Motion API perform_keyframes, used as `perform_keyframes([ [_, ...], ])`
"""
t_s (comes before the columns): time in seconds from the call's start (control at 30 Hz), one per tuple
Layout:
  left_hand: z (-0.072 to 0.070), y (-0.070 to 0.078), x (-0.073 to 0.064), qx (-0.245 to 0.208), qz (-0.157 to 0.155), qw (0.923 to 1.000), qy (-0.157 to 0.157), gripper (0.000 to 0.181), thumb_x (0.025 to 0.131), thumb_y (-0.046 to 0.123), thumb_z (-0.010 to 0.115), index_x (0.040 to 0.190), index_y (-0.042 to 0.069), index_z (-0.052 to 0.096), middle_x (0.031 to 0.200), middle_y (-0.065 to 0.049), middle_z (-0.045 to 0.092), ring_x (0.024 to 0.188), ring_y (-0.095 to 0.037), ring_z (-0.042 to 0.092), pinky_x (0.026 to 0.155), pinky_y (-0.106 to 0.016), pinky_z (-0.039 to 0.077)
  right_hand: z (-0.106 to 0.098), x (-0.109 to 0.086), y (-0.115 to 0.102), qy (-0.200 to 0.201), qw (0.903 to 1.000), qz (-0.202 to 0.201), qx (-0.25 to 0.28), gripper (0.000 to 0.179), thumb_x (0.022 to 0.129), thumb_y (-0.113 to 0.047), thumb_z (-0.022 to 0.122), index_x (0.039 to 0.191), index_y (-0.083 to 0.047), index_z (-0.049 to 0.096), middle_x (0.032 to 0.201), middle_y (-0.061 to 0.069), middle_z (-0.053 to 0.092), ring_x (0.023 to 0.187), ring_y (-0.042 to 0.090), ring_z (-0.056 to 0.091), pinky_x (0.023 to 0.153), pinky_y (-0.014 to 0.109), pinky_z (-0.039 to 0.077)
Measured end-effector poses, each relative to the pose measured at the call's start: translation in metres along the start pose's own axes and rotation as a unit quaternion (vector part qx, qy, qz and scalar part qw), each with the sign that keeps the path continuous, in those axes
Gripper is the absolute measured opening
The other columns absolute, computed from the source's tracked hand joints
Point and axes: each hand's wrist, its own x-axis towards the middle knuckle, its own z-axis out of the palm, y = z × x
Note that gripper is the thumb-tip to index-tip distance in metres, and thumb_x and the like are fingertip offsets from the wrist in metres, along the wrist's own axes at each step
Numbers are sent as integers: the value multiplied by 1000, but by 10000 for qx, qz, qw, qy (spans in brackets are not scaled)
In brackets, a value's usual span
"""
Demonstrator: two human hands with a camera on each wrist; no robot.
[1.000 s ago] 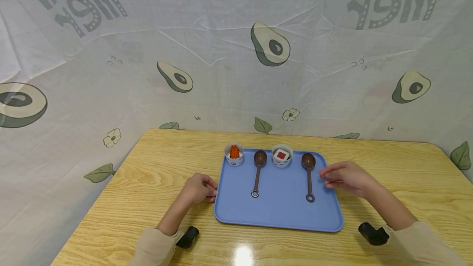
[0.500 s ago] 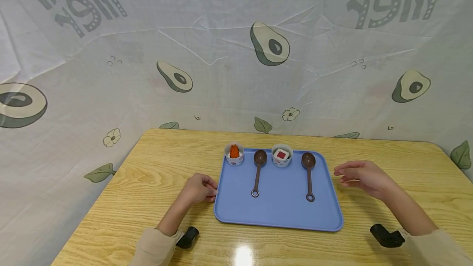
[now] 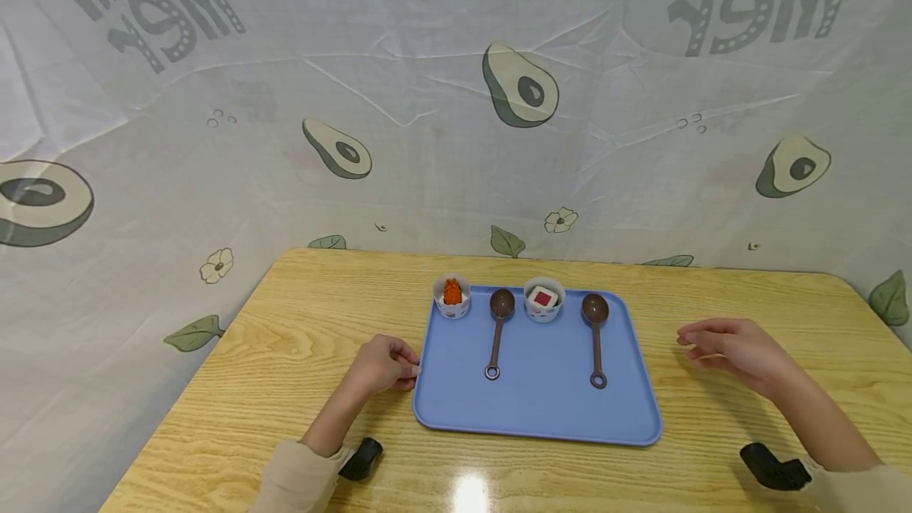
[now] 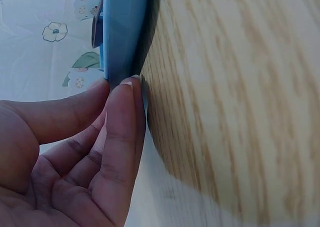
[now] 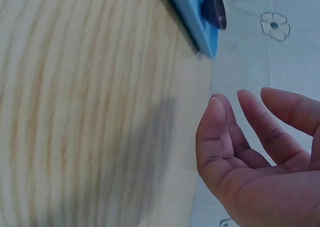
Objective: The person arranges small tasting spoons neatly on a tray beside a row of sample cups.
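Observation:
A blue tray point(image 3: 541, 410) lies on the wooden table. My left hand point(image 3: 388, 362) is at its left edge; in the left wrist view the thumb point(image 4: 75, 114) meets the upper rim and the fingertips point(image 4: 131, 87) meet the underside, pinching it. On the tray are two brown spoons, the left spoon point(image 3: 502, 305) and the right spoon point(image 3: 595, 311), bowls away from me. A paper cup point(image 3: 452, 312) with an orange-topped piece stands in the far left corner. Another paper cup point(image 3: 544, 315) between the spoons holds a white piece with a red centre. My right hand point(image 3: 737, 351) hovers right of the tray, fingers loosely bent, holding nothing.
The wooden table point(image 3: 328, 283) extends around the tray. Behind it hangs a pale cloth point(image 3: 427, 204) printed with avocados, leaves and flowers. Black wrist devices sit under each sleeve, one left device point(image 3: 362, 459) and one right device point(image 3: 775, 467).
My right hand has moved right, from over the tray's right edge to over the bare table beside it. The left hand, tray, spoons and cups have stayed in place.

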Motion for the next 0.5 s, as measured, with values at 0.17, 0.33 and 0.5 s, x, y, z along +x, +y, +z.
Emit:
perform_keyframes([
  [0.17,-1,-1,0,130,98,9999,36,5,77,-9,67,76,-6,62,63,-8,58,56,-16,60,53,-30,55,-9,-6,7,93,9996,125,-243,26,96,-6,41,111,6,58,96,-4,61,84,14,61,76,31,54],
  [0.33,-3,-3,-3,698,315,9969,165,9,77,-1,69,72,-1,62,62,-5,58,55,-16,60,51,-29,54,-12,-11,10,361,9961,166,-794,34,97,-7,40,119,18,46,101,4,61,83,12,60,75,33,54],
  [0.5,-7,-5,-5,1036,447,9935,171,11,79,7,70,73,2,63,63,-4,59,55,-15,59,51,-27,52,-13,-16,10,652,9860,186,-1522,47,100,-18,36,128,20,33,115,27,53,84,11,59,75,34,54],
])
